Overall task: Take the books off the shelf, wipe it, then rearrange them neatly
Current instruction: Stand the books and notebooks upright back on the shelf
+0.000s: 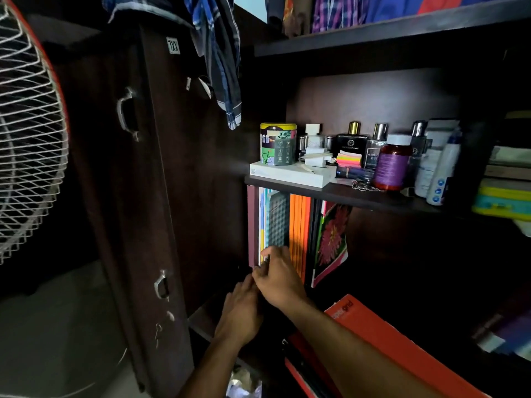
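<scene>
Head view, dim wardrobe interior. Upright row of thin books (287,228) stands at centre frame under the dark wooden shelf board (373,198): maroon spine at the left end, pale and teal ones, several orange spines, then a flower-cover notebook (330,239) leaning at the right end. Right hand (280,278) is at the lower edge of the left-end books, fingers (265,258) curled onto the pale spines, looks like a pinch grip. Left hand (240,311) is just below and touching the right one; its fingers point into the dark gap, so cannot tell if they grip anything.

Books mostly on the shelf, so removal looks barely begun, or the row is being tidied; can't decide. No cloth visible, wiping not evidenced. A large orange flat book (382,337) lies tilted at lower right, possibly one pulled out.

Upper shelf carries a printed green tin (278,145), perfume bottles (353,145), a purple-label jar (392,165). White fan grille (28,139) at left frame; checked cloth (221,53) hangs at the top.
</scene>
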